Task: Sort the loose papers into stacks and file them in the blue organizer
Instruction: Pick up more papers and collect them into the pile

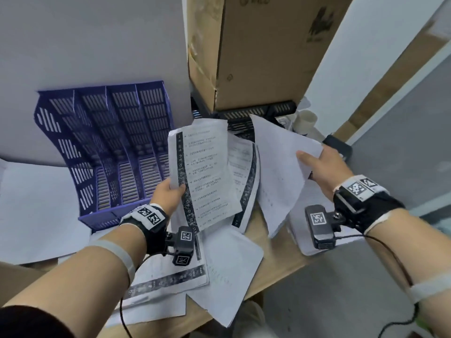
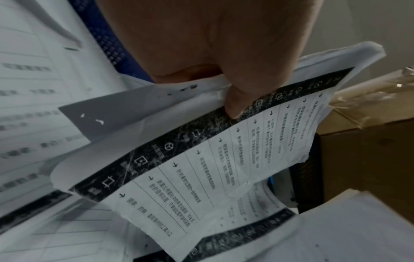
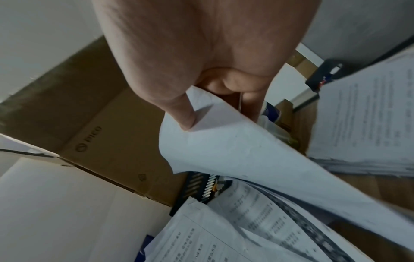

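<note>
My left hand (image 1: 170, 193) pinches a printed sheet with a black side strip (image 1: 202, 176) by its left edge, held up over the desk; the thumb (image 2: 233, 102) presses on the strip. My right hand (image 1: 322, 164) grips a sheaf of mostly blank white sheets (image 1: 283, 167) by the right edge, thumb (image 3: 183, 113) on top. Between the two lies another printed stack (image 1: 244, 172). The blue organizer (image 1: 109, 147) with several slatted compartments stands to the left of the held sheet, against the wall. More loose papers (image 1: 219, 267) lie on the desk below my hands.
A tall cardboard box (image 1: 256, 52) stands behind the papers on a black slatted tray (image 1: 256, 115). A white panel (image 1: 92, 35) backs the organizer. A stack of printed pages (image 3: 367, 124) lies at the right. The wooden desk edge (image 1: 275, 262) runs diagonally at lower right.
</note>
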Demonstrator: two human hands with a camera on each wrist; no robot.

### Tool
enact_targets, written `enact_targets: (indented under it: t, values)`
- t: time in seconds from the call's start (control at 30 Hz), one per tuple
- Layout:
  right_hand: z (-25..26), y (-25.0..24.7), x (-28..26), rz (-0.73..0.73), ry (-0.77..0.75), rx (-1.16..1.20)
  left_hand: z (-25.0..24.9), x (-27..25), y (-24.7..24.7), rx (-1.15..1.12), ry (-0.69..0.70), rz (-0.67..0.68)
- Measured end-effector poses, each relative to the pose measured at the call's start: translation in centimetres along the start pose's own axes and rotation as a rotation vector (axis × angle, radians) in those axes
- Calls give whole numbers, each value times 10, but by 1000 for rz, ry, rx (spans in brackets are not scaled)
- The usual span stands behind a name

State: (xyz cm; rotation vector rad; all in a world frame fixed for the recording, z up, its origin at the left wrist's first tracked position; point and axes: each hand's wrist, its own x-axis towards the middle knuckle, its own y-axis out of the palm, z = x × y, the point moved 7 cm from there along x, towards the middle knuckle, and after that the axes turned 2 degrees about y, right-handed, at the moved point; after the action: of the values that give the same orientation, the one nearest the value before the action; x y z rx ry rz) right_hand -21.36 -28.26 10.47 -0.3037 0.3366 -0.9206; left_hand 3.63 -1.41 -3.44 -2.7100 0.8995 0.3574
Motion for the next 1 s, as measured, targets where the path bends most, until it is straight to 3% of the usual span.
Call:
enact_targets:
  t: [0.3,0.43,0.53,0.67,0.9,1.0]
  values:
    - [72,-50,-28,-223,-188,45,-49,-8,29,-51,125,71]
    - [92,-53,-35,-236,-254,-6,-59,-12,46,-149,75,147]
    - [75,-39,-25,-194,-201,-57,-70,-29,67,-273,-7,287]
    - [28,-14,-5,-164,15,-70,-78,-53,90,-331,-84,477]
    - [-30,-8,1,-210,173,-140,-58,-66,114,-401,-196,579]
    - [-42,-13,3,-246,138,-221,-44,-64,132,-298,-128,618]
